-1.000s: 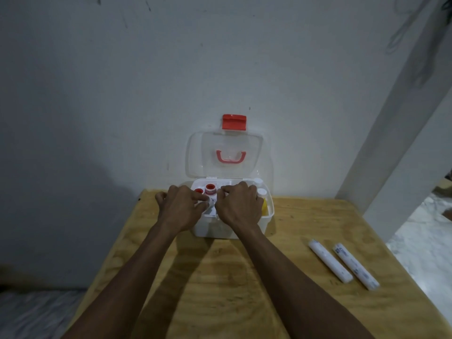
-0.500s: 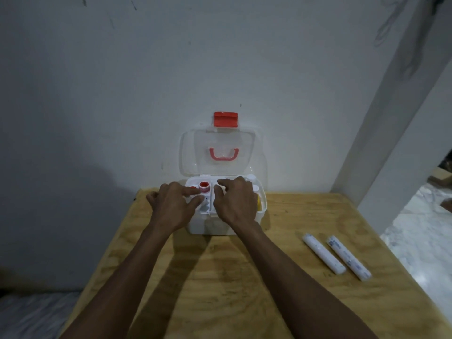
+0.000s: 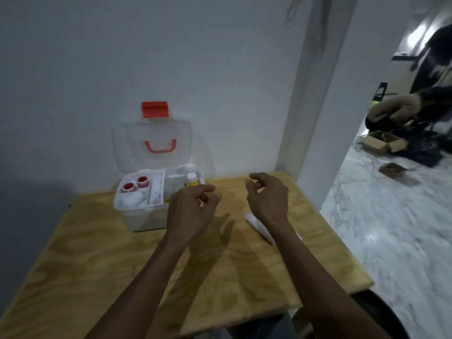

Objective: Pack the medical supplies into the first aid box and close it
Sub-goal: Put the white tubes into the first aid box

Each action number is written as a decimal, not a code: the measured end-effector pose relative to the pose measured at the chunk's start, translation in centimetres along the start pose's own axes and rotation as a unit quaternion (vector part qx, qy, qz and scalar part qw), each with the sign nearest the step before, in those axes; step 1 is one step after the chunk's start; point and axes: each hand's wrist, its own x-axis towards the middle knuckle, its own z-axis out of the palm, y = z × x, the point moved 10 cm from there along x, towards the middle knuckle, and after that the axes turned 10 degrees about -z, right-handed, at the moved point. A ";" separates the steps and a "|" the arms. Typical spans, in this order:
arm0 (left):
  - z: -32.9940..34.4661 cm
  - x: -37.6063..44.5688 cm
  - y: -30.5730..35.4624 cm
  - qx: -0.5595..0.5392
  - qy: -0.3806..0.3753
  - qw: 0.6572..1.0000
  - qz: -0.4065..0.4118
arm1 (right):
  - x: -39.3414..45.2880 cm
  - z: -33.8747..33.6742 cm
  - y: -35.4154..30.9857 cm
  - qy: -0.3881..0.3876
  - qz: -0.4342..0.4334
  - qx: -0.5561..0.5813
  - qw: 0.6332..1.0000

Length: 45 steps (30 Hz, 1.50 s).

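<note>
The white first aid box (image 3: 144,217) stands at the back left of the wooden table, its clear lid (image 3: 152,148) with a red handle and red latch upright against the wall. Inside lie two red-capped jars (image 3: 135,184), white gauze (image 3: 133,199) and a yellow bottle with a white cap (image 3: 192,180). My left hand (image 3: 192,211) hovers empty in front of the box's right end, fingers loosely curled. My right hand (image 3: 266,199) hangs empty over the table further right, above white tubes (image 3: 256,223) that my wrist mostly hides.
The plywood table (image 3: 97,253) ends at a white wall behind and a white pillar (image 3: 315,118) at the back right. Beyond the right edge is a marble floor with cardboard boxes (image 3: 381,143) and a dark heap of things.
Both hands have left the box and moved right, the left one to its right end and the right one over the tubes. The view has swung to the right.
</note>
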 end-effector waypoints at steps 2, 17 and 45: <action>3.9 -0.4 -0.5 0.039 -0.048 0.997 -0.036 | -0.4 -1.1 3.0 -0.031 0.025 -0.016 0.999; 15.9 -0.6 -2.4 0.157 -0.171 0.957 -0.175 | -1.8 1.7 12.5 -0.220 0.065 -0.071 0.971; -5.1 0.3 1.9 -0.088 0.093 0.992 -0.003 | 1.6 -0.5 -3.7 -0.003 -0.088 0.207 0.974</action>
